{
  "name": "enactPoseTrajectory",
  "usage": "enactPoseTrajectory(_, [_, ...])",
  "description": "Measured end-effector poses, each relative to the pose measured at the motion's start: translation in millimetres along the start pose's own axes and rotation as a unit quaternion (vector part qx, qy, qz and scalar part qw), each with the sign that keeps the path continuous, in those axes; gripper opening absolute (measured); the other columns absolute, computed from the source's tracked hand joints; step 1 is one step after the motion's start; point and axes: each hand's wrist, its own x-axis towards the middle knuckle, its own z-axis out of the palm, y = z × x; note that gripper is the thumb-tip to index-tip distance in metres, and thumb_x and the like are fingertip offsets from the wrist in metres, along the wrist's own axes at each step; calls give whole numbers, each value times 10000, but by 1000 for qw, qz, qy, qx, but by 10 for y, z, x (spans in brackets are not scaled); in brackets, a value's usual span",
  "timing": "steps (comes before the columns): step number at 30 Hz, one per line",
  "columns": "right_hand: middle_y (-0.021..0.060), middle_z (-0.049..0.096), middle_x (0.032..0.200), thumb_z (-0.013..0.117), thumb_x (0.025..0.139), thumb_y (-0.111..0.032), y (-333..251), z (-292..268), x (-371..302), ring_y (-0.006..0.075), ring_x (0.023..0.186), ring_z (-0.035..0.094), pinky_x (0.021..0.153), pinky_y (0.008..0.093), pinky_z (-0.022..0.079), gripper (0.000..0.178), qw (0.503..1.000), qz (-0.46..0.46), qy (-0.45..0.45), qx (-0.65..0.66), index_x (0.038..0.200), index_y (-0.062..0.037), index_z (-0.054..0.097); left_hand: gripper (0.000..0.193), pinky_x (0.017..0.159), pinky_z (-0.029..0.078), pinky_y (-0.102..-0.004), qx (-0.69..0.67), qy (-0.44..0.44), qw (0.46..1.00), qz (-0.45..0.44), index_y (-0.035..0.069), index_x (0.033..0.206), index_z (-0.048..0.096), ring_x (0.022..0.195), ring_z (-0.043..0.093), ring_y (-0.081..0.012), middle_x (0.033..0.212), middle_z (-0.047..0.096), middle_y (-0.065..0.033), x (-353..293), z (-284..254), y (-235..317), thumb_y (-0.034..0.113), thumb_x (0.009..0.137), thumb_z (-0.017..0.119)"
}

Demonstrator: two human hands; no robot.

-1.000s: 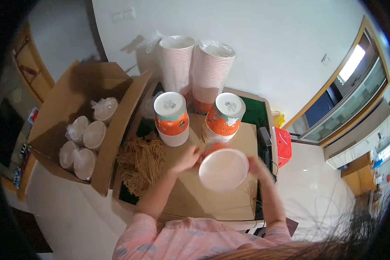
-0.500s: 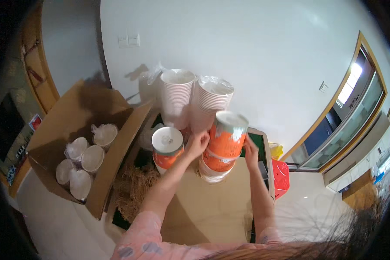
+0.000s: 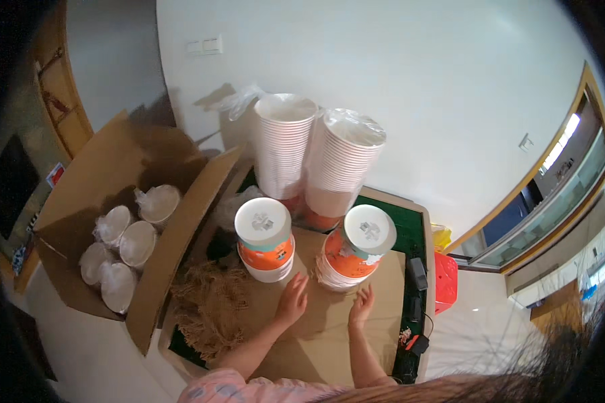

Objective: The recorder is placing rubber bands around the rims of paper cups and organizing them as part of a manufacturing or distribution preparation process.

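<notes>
My left hand (image 3: pixel 291 301) is empty, its fingers loosely apart, over the brown cardboard sheet (image 3: pixel 326 322). To its upper left stands an upside-down orange-and-white paper bucket (image 3: pixel 267 256) with a white base on top. My right hand (image 3: pixel 361 305), also empty and open, hovers just in front of a second upside-down orange paper bucket (image 3: pixel 349 260). Light strands of twine circle this one's lower rim. Neither hand touches a bucket. Left of my left forearm lies a heap of frayed brown twine (image 3: pixel 212 305).
Two tall stacks of white paper buckets (image 3: pixel 286 148) in clear plastic stand against the wall. An open cardboard box (image 3: pixel 77 232) with several bagged stacks is at the left. Black adapters (image 3: pixel 417 273) lie along the green table's right edge, beside a red plastic stool (image 3: pixel 446 282).
Both hands have let go of the right-hand paper bucket and drawn back toward me. That bucket now sits lower over the one beneath it. The view has shifted slightly.
</notes>
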Motion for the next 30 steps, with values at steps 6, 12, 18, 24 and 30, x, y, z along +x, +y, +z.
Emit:
enactPoseTrajectory(6, [31,581,892,490,894,-104,-396,689,-621,111,741,546,646,227,442,146,972,79,-220,23,994,-27,563,240,807,426,-333,-106,305,924,-203,12,1064,476,930,518,-237,1009,514,-142,-79,-550,-560,15,826,501])
enactPoseTrajectory(12, [49,607,866,527,883,-182,-567,1664,-245,115,729,572,624,233,455,197,961,109,-252,36,983,-20,578,155,774,427,-313,-60,230,926,-292,28,971,524,844,529,-182,914,568,-75,485,-1017,-1233,140,866,522])
enactPoseTrajectory(18, [20,591,789,551,861,-191,-513,1834,-58,103,688,554,606,231,441,210,950,209,-233,-16,998,-37,585,148,726,438,-328,-88,193,920,-330,22,920,565,790,544,-183,857,600,-71,577,-1018,-1494,142,833,566])
enactPoseTrajectory(24, [5,585,761,592,832,-197,-611,1880,23,80,624,525,566,201,415,187,921,287,-260,29,947,-50,591,149,719,439,-325,-175,147,880,-417,30,936,598,803,549,-166,882,613,-62,675,-1136,-1523,107,812,570])
enactPoseTrajectory(30, [2,568,722,586,831,-147,-1133,2009,29,82,619,520,556,196,410,132,913,274,-295,62,911,-42,574,121,672,436,-285,-250,211,868,-373,19,886,615,734,547,-136,802,618,-34,896,-1371,-1077,110,823,567])
